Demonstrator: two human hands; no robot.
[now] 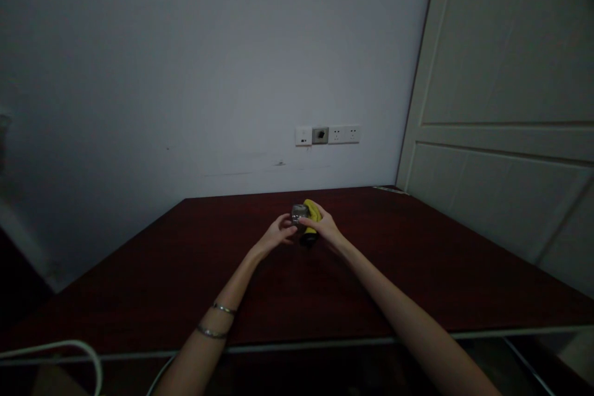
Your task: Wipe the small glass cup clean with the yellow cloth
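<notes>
My right hand (325, 226) is closed around a bright yellow, soft-looking item (312, 210) with a black lower end (308, 239). Its thumb lies across a small clear, glass-like object (299, 211) at the left side of the yellow item. I cannot make out exactly what either one is, or whether they are joined. My left hand (277, 235) is at the left edge of the clear object, thumb and fingers apart and slightly bent. Whether its fingertips touch the object is hard to see. Both hands are above the middle of the dark red table (185, 260).
Behind the table rises a pale wall (232, 74) with a row of sockets and a switch (327, 135). A light panelled door (501, 93) borders the right side. A white cable (88, 348) curves over the table's front left edge. The room is dim.
</notes>
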